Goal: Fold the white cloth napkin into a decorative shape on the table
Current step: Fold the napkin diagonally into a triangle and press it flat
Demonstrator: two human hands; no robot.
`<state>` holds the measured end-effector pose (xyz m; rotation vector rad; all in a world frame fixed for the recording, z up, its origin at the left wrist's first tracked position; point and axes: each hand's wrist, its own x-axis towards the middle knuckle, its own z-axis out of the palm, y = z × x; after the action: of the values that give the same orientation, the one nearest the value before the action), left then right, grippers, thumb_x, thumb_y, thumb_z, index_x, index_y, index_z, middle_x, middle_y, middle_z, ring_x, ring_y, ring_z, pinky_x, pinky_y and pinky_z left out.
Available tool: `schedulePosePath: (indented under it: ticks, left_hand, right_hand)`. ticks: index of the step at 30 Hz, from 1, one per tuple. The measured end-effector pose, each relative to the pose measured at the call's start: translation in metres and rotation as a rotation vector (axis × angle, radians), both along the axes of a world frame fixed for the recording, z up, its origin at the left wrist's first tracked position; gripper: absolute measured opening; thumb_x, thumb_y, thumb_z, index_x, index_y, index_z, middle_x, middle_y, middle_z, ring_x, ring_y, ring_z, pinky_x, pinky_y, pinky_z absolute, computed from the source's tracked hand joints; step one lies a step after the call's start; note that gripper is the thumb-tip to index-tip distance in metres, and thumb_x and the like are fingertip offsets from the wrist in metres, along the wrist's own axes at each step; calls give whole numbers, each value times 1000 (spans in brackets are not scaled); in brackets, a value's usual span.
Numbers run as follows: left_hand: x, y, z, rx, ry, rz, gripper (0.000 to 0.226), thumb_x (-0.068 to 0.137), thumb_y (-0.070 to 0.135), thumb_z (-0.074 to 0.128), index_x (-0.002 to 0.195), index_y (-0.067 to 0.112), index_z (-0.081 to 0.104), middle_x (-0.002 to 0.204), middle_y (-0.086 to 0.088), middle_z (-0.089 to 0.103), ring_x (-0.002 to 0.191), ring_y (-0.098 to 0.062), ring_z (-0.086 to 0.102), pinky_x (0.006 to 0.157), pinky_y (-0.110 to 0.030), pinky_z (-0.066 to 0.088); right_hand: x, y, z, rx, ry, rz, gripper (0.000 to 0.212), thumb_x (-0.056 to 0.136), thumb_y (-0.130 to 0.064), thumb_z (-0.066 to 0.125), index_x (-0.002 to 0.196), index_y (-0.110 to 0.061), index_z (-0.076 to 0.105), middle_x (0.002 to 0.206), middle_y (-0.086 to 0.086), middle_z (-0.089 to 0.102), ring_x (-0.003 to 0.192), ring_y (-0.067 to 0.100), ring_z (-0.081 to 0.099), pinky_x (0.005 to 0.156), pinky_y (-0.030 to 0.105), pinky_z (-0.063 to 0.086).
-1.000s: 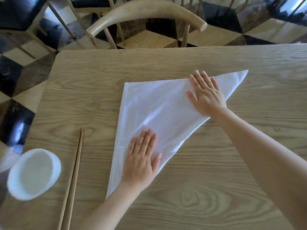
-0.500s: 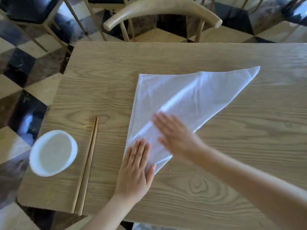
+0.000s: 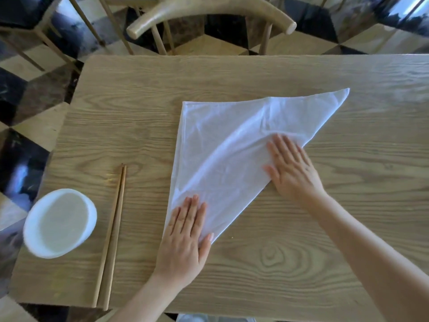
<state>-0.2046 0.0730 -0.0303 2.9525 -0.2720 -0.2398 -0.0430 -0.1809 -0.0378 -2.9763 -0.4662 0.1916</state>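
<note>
While the napkin (image 3: 227, 145) lies folded into a triangle on the desk (image 3: 290, 270), a little toward 1 o'clock of the desk's middle, it is pressed flat by both hands. Its square corner is pointed toward 10 o'clock, one sharp tip is stretched out toward 2 o'clock, and the other tip is drawn toward 7 o'clock. The long edge is run between those two tips, on the 4 o'clock side of the cloth.

The left hand (image 3: 183, 238) is laid palm down on the 7 o'clock tip, with fingers straight, close together and pointed toward 12 o'clock, and the thumb spread beside the long edge; nothing is gripped by it. The right hand (image 3: 292, 173) is laid palm down across the middle of the long edge, with fingers straight and slightly fanned toward 11 o'clock. Its fingers are set on the cloth and the heel of its palm on bare wood, and nothing is gripped.

A low ridge of wrinkled cloth is raised just beyond the right fingertips.

At 9 o'clock of the napkin, well apart from it, chopsticks (image 3: 113, 228) are laid side by side, touching, along the 12-to-6 line. Further toward 8 o'clock a white bowl (image 3: 92, 217) is set near the desk's corner, blurred. Beyond the far edge, at 12 o'clock, the curved back of a chair (image 3: 209, 9) is seen over a chequered floor (image 3: 301, 43).
</note>
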Motion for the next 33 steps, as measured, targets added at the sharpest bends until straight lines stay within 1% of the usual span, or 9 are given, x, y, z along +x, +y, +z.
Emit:
schedulePosePath:
  ticks: [3,7,11,15,17,22,24,29,33]
  left_hand:
    - [0,0,3,14,12,-4,61,94,42,27,142,3,27,151,-16,25,140,-32,22,111,-46,22]
    - [5,-10,14,-9,-13,32,61,90,41,35,139,4,37,147,-21,33,138,-34,27,108,-47,27]
    - [54,-45,22,-133,-136,23,46,91,25,36,134,10,45,143,-19,42,133,-33,37,109,-49,30]
    - [126,-39,10,-91,-67,35,53,96,29,41,144,16,24,154,-9,19,143,-27,13,117,-46,7]
    - [140,-23,-1,-36,-33,21,59,96,40,37,146,19,14,156,-3,10,144,-21,3,116,-42,-1]
    - [156,-1,2,-108,-79,-3,62,91,45,20,145,15,22,152,-5,28,142,-25,19,115,-41,12]
    - [175,7,0,-133,-85,76,53,96,37,24,144,15,27,151,-5,32,142,-24,19,115,-38,12]
    - [223,28,0,-16,-9,233,53,99,32,26,147,15,12,158,0,9,144,-17,4,117,-41,6]
    - [233,24,7,-156,-179,341,55,93,22,47,143,9,26,149,-13,32,134,-31,28,106,-45,25]
  right_hand:
    - [31,-37,1,-12,41,-167,63,94,-49,17,148,-19,4,158,-2,2,144,10,-3,117,32,-4]
    - [47,-51,4,-40,122,-159,65,95,-51,17,148,-19,-2,158,-5,-6,142,5,-11,117,33,-9]
    - [40,-34,18,-48,105,-185,62,96,-43,20,148,-12,4,158,3,0,144,13,-5,118,37,-6]
    - [-14,28,26,55,4,188,61,91,-39,25,142,-6,31,151,13,30,140,27,25,114,46,18]
    - [-38,41,18,74,39,307,60,92,-42,29,142,-10,34,150,9,31,140,26,25,114,46,23]
    - [-49,28,8,53,41,256,61,93,-50,29,145,-17,27,153,3,22,142,21,16,117,41,17]
    - [-50,25,8,50,49,278,62,93,-51,30,145,-17,26,154,3,22,142,21,17,115,40,15]
    - [-50,22,13,34,30,318,66,91,-54,30,145,-15,26,153,3,20,142,22,17,117,41,18]
    - [-52,22,15,59,73,318,72,88,-59,33,145,-16,24,154,2,17,142,22,14,117,42,16]
